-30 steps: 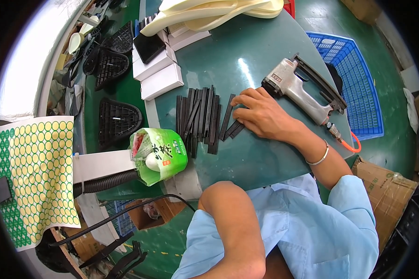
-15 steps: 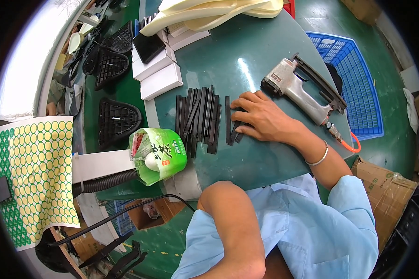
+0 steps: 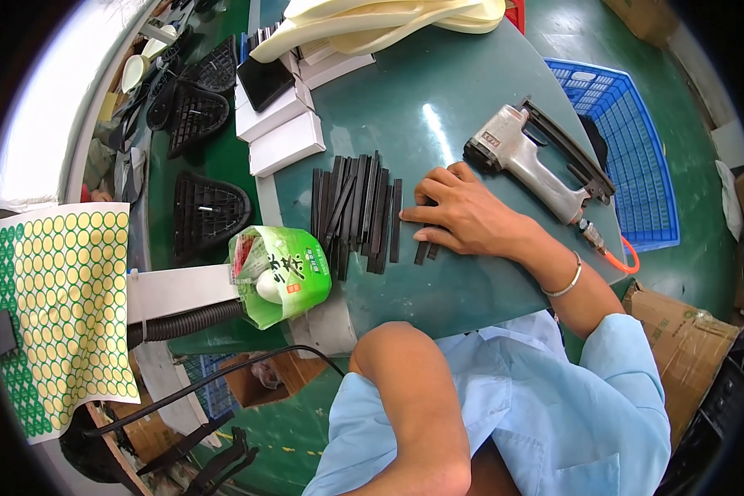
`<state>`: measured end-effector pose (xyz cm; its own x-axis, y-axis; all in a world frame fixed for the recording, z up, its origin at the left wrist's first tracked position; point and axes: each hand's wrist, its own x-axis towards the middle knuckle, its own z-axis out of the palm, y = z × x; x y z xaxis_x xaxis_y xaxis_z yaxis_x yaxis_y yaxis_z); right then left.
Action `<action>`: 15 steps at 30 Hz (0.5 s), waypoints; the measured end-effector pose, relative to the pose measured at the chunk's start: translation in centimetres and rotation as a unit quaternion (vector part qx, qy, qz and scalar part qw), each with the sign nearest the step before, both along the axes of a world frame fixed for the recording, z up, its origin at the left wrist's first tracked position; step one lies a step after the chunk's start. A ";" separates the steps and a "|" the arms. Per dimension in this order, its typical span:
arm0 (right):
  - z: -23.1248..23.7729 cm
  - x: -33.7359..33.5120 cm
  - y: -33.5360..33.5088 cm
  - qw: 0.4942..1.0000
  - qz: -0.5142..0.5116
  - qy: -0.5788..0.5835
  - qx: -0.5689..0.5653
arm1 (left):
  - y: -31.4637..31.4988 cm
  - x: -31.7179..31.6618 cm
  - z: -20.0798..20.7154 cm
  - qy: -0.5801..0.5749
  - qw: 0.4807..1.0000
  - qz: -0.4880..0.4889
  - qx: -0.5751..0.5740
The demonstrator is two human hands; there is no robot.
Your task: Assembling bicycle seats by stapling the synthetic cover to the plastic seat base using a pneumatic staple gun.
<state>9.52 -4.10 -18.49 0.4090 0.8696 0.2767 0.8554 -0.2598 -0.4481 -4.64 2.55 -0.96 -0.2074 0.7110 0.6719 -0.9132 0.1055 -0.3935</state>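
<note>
At the far left we see a sheet (image 3: 70, 322) full of yellow dots, then a black ridged pad (image 3: 211, 217) and a bright green packet (image 3: 310, 279). We can't see our left hand at all. Next, on the green bench (image 3: 355, 116), lies a messy row of black strips (image 3: 358, 207), most side by side, with one lying slanted across the top. Just to the right of it is a lone strip (image 3: 396, 236), and a fingertip of our right hand (image 3: 463, 211) looks to be touching its edge. That hand is palm down with its fingers bent and a bit apart. A few short black ends (image 3: 426, 250) poke out by the thumb, but we can't tell if we are pinching them. The strips look thin and light, maybe a bit bendy and slidy, so we think it's best to hold one by its long edges, near the middle. Farther right lies a silver and black air tool (image 3: 529, 157) with an orange hose (image 3: 624, 258).
</note>
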 end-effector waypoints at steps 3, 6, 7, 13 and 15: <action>0.2 -0.1 0.2 1.000 -0.009 0.001 -0.023 | 0.0 0.1 0.0 -0.003 1.000 0.003 -0.002; -0.1 -0.2 0.1 1.000 -0.021 -0.017 0.011 | -0.1 0.0 0.0 0.003 1.000 0.008 -0.006; -0.1 -0.3 0.3 1.000 -0.020 -0.017 0.011 | -0.2 0.0 0.0 0.009 1.000 0.011 -0.003; -0.6 -0.9 0.7 0.996 0.002 -0.065 0.056 | -0.3 -0.1 0.0 0.016 1.000 0.010 0.004; -0.8 -0.7 0.7 0.998 0.011 -0.048 0.035 | -0.3 -0.1 0.0 0.015 1.000 0.014 0.003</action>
<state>8.78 -3.44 -19.32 0.3591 0.8548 0.3746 0.9005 -0.2118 -0.3799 -4.78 2.26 -0.98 -0.2061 0.7012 0.6825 -0.9274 0.0826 -0.3649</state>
